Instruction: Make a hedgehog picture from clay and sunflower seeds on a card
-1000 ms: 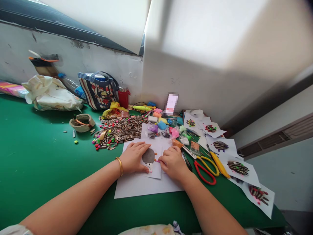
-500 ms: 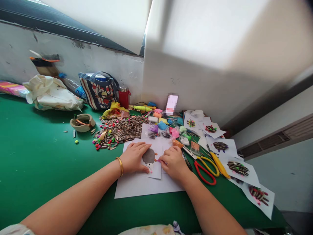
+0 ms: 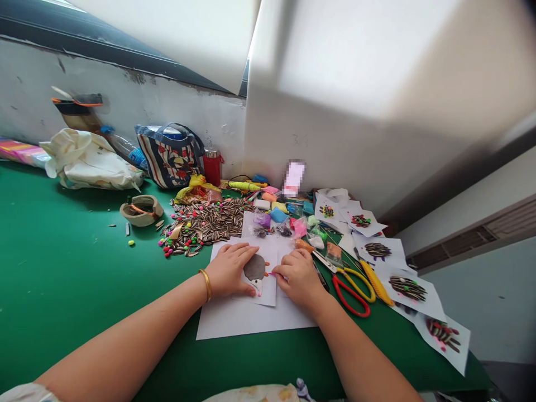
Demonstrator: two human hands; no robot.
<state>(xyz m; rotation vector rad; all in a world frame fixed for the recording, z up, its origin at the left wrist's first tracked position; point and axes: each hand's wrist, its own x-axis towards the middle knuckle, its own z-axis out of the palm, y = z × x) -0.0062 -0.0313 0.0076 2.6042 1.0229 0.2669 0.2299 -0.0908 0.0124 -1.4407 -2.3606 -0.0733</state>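
A white card (image 3: 268, 298) lies on larger white sheets, bearing a clay hedgehog figure (image 3: 254, 268) with a grey body, a white face and small orange feet. My left hand (image 3: 229, 269), a gold bangle at its wrist, rests over the card's left side with thumb and fingers spread around the figure. At the card's right edge my right hand (image 3: 298, 277) is closed in a pinch on a thin pink stick (image 3: 271, 274). The stick's tip points at the orange feet; the rest of it is hidden by the fingers.
Striped sunflower seeds (image 3: 221, 218) with coloured bits lie heaped behind my left hand. Bagged clay (image 3: 299, 227) stands behind the right. Scissors (image 3: 354, 287), a yellow cutter (image 3: 377, 283) and finished cards (image 3: 410, 287) lie rightward. A tape roll (image 3: 141, 210) sits at left.
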